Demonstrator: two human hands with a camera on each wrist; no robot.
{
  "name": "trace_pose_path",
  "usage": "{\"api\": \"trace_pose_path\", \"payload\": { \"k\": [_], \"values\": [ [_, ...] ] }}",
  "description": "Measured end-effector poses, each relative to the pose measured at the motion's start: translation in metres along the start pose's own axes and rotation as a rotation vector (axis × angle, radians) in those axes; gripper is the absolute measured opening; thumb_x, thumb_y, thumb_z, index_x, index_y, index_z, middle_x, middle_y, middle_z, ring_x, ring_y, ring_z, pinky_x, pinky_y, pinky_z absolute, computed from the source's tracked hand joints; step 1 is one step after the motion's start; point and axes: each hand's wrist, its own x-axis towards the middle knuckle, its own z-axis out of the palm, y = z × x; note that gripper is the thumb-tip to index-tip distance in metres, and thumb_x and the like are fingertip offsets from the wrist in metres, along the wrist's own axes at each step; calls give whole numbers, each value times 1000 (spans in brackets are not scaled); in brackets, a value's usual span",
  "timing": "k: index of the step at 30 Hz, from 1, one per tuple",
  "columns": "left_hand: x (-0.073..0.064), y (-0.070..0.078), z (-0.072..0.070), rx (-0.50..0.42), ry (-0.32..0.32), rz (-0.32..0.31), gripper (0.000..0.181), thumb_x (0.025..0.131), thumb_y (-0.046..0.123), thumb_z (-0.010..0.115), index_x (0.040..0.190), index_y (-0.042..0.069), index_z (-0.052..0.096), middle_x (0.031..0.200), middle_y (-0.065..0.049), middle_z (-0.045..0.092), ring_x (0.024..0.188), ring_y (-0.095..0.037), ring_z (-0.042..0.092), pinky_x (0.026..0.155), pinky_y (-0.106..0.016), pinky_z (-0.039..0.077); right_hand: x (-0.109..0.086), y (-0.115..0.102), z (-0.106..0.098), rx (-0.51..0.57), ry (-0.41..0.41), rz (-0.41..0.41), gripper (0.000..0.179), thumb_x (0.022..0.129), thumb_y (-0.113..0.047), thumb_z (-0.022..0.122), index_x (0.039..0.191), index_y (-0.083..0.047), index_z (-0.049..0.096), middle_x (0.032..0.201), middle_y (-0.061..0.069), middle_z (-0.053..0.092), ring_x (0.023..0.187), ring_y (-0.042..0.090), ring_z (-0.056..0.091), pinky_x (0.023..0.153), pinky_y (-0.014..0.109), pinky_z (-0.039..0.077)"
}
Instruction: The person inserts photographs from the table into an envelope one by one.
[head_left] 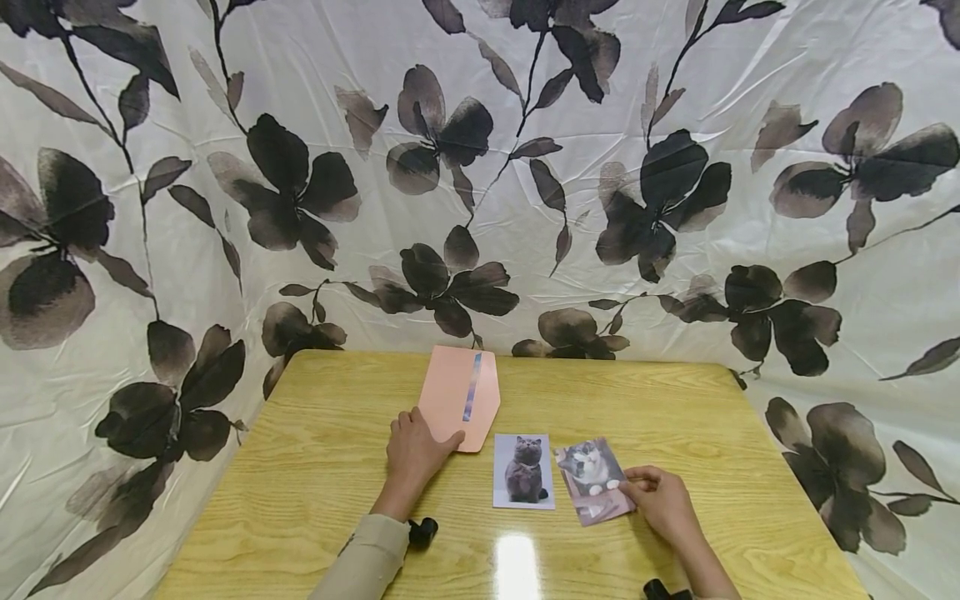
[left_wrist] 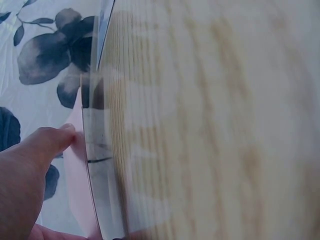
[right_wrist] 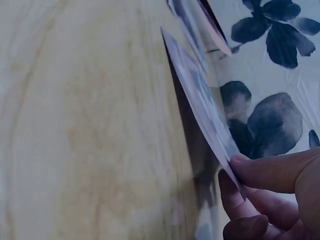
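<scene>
In the head view, my left hand (head_left: 420,450) grips a pink envelope (head_left: 450,387) near its lower left corner, thumb along the near end. A shiny blue-purple strip (head_left: 472,387) runs along the envelope. My right hand (head_left: 663,500) pinches the right edge of a photo card (head_left: 588,471) showing a grey-and-white cat. In the right wrist view that card (right_wrist: 202,107) tilts up off the table between thumb (right_wrist: 270,172) and fingers. Between the two hands, a second card (head_left: 525,471) with a dark grey sitting cat lies flat. The left wrist view shows the envelope (left_wrist: 77,175) edge-on.
A yellow wood-grain table (head_left: 322,500) carries everything. Behind and beside it hangs a pale cloth (head_left: 555,275) with dark flowers. Black wrist cameras (head_left: 422,533) sit at both wrists. Light glares on the tabletop near the front.
</scene>
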Motion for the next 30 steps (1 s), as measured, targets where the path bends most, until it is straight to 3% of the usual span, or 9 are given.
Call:
{"api": "trace_pose_path", "payload": {
  "k": [17,24,30],
  "values": [
    [0,-1,0,-3,-2,-9,99,83,63,84,136,-14,53,123,-31,57,109,-43,56,82,-56,56,18,-16,-2,231,67,70,33,99,-22,81,118,3,71,85,5,80,70,12,67,56,25,42],
    [0,0,0,-7,-2,-10,99,83,63,85,137,-14,52,124,-31,57,110,-43,56,83,-56,56,29,-29,9,323,76,64,29,99,-16,80,115,6,69,84,8,80,71,12,72,63,24,54],
    [0,-1,0,-5,-15,-7,100,83,64,84,138,-14,52,125,-31,56,111,-43,56,84,-56,56,37,-39,23,360,59,53,28,99,-17,80,113,4,67,79,4,78,69,15,68,60,24,47]
  ]
}}
